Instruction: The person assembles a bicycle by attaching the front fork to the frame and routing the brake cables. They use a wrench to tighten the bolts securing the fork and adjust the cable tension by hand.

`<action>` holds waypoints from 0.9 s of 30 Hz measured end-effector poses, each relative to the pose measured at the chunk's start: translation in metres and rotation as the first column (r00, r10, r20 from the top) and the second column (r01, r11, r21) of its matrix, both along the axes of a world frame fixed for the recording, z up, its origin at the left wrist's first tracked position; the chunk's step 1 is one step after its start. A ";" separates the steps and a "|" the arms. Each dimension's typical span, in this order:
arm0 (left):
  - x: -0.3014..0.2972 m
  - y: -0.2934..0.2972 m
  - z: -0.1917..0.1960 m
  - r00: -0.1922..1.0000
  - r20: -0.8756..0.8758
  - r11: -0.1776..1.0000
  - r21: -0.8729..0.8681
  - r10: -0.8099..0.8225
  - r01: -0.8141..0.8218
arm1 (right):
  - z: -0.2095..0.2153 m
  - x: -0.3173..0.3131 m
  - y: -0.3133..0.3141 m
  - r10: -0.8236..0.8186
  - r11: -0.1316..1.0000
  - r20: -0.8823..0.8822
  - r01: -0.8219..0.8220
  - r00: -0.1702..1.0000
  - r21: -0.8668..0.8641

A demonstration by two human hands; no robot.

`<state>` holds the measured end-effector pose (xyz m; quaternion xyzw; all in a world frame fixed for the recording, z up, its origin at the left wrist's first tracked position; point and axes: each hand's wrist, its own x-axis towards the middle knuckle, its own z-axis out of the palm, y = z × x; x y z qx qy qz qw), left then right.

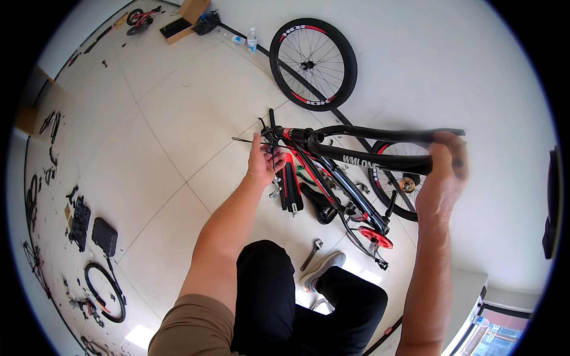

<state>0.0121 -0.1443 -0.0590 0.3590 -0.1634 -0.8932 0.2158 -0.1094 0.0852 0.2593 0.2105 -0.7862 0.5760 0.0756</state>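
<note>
My right hand (444, 163) grips the leg ends of a black bicycle fork (380, 161), which is held level above the other parts. The fork's narrow tube end points left, toward my left hand (264, 163). That hand is palm up with its fingers apart and slightly curled, beside a black handlebar (272, 118) and a thin cable (243, 140). Whether it touches them is hard to make out. Below the fork lies a black and red bicycle frame (350, 193) with a red chainring (375, 237). A black saddle (319, 203) rests beside it.
An adjustable wrench (311, 255) lies by my shoe (323, 273). One wheel (313, 64) leans on the wall; another wheel (398, 190) is behind the frame. A bottle (252, 40) and an open box (177, 29) stand farther off. Loose parts and a small wheel (105, 292) lie left.
</note>
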 end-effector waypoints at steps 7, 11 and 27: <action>0.004 0.016 -0.009 0.995 -0.050 0.995 0.055 0.083 -0.081 | -0.001 -0.002 0.000 -0.017 1.000 0.004 0.017 1.000 0.007; 0.008 0.009 -0.013 0.995 -0.067 0.997 0.040 0.072 -0.069 | -0.001 -0.003 0.000 -0.013 1.000 0.015 0.013 1.000 0.003; 0.006 0.003 -0.012 0.999 0.048 0.998 -0.060 -0.011 0.014 | -0.007 -0.001 0.000 -0.015 0.995 0.007 0.016 1.000 -0.103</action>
